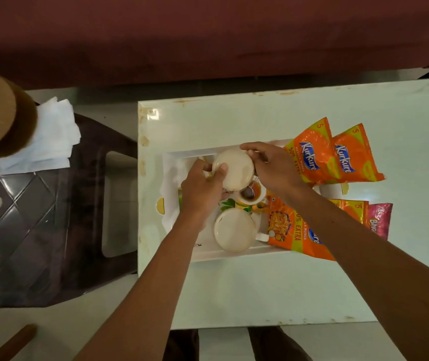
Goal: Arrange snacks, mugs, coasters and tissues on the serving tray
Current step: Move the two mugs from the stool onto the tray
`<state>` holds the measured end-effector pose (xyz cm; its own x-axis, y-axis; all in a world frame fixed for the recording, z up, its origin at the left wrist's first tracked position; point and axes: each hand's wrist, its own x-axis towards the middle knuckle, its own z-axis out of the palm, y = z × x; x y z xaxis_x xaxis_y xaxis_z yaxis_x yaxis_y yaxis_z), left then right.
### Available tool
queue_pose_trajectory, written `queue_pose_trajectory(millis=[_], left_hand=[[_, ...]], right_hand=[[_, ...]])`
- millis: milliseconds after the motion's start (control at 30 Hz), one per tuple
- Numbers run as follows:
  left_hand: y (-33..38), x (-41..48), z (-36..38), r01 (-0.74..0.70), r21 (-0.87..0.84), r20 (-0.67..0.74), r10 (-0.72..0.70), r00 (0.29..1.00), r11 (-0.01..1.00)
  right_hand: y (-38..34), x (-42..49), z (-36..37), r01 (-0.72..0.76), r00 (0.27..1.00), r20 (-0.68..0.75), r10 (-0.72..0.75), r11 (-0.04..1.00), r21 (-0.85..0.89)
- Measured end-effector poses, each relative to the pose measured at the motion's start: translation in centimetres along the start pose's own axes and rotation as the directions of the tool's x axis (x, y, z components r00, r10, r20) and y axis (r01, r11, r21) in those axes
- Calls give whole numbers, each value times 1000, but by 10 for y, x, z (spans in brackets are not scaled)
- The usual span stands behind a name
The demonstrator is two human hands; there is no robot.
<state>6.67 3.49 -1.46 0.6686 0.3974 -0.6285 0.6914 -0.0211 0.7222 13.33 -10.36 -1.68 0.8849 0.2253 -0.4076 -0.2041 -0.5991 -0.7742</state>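
Note:
A white serving tray [182,155] lies on a pale table. Both hands hold a round cream coaster [234,169] over the tray's far half: my left hand [203,188] grips its near left edge, my right hand [270,165] its far right edge. Under it a mug [251,194] shows brown liquid. A second cream coaster [235,229] rests on another mug at the tray's near side. Orange snack packets [330,155] lean on the tray's right end, with more packets [286,227] and a pink one [378,220] nearer me. White tissue [169,183] lies at the tray's left end.
A dark plastic chair [39,209] stands left of the table, carrying a pile of white tissues [49,136] and a brown cylindrical thing [0,115]. A maroon sofa [208,35] runs along the far side. The table [260,290] has bare surface near me.

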Motion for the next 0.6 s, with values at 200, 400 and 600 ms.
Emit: queue_pose_trajectory(millis=[200,400,600], left_hand=[[3,-29,-42,60,-8,-80,-60,995,998],[1,-66,-168,-189,296,-376,296,878,936],[16,-10,-290,-132,636,-455,508,731,760]], right_hand=[[-19,-34,-14,103,946,-268,-183,952,-288],[-81,-90,21,221,960,-182,-214,975,16],[-116,-105,107,180,983,-10,-186,960,-213]])
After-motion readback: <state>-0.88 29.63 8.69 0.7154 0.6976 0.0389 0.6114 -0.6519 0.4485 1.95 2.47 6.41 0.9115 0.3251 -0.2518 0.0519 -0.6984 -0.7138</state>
